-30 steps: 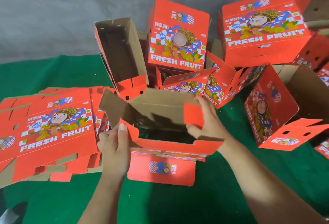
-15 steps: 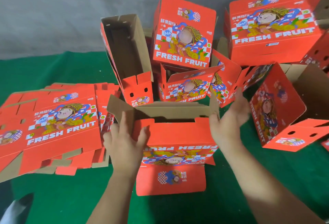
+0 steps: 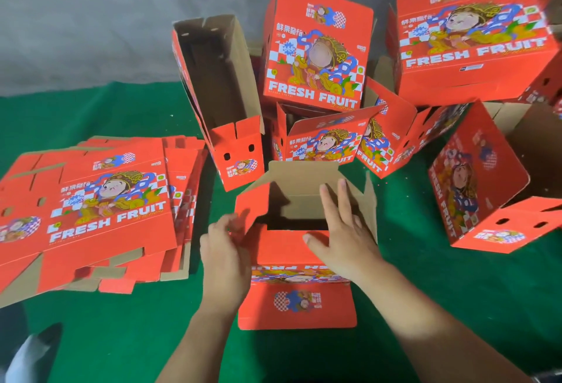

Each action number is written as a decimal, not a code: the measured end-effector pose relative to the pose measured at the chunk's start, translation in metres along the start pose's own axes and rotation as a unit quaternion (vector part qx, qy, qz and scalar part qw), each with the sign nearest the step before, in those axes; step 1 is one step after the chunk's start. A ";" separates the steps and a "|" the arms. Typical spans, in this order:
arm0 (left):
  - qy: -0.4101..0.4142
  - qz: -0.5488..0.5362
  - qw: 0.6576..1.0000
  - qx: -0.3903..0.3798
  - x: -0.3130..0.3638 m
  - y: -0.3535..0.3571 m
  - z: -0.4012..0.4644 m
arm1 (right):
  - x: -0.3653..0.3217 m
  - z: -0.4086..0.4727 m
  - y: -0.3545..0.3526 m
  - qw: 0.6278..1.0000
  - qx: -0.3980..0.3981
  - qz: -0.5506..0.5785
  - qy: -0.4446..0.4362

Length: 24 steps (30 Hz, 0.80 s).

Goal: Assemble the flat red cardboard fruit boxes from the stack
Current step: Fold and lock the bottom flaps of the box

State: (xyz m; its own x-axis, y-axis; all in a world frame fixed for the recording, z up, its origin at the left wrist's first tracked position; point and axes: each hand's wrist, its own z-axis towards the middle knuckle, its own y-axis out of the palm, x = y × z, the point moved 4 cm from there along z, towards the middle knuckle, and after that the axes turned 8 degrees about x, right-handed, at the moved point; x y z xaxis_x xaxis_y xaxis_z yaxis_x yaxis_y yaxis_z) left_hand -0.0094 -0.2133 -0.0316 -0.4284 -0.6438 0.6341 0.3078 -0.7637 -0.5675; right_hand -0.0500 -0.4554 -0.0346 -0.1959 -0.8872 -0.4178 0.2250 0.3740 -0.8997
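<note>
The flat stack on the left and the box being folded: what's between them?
In the head view, only bare green cloth and the person's left hand, which grips the box being folded, separate it from the flat stack.

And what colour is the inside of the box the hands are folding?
Plain brown cardboard inside the box being folded; its outside is red. The head view, the only one, shows it.

"FRESH FRUIT" on red boxes (image 3: pixel 316 48)

green mat (image 3: pixel 456 306), flat red box stack (image 3: pixel 91 215) left, assembled boxes (image 3: pixel 317 48) behind
</note>
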 end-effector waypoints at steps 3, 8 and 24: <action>0.041 0.030 0.997 -0.054 -0.002 0.003 0.001 | -0.002 0.007 0.005 0.999 -0.007 -0.036 0.002; -0.001 0.177 0.974 -0.144 0.001 0.013 0.025 | -0.015 -0.002 -0.011 0.986 0.147 -0.009 -0.071; -0.051 0.176 0.962 -0.202 -0.009 0.036 0.066 | 0.034 -0.017 -0.018 0.977 0.202 0.066 -0.010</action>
State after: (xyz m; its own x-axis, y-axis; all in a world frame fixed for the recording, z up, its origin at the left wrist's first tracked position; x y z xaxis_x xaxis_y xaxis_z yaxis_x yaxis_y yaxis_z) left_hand 0.0618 -0.2387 -0.0227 -0.2666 -0.8761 0.4018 0.0542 -0.4298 -0.9013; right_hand -0.0768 -0.4878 -0.0343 -0.1228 -0.8450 -0.5205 0.6057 0.3516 -0.7138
